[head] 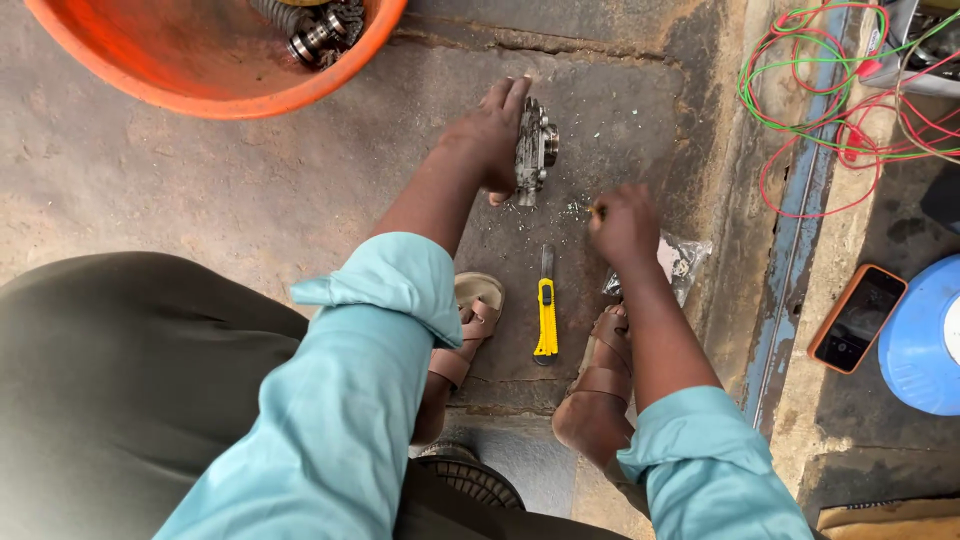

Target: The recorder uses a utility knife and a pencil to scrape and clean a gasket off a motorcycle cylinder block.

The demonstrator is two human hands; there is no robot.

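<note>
My left hand holds a grey metal engine part upright on the concrete floor, fingers flat along its side. My right hand hovers low to the right of it with fingers pinched on something small I cannot make out. A yellow utility knife lies on the floor between my sandalled feet, blade end toward the metal part. A clear plastic bag with small parts sits just right of my right wrist.
An orange plastic basin with metal chain parts stands at the top left. Red and green wires tangle at the top right. A phone in an orange case and a blue round lid lie at the right.
</note>
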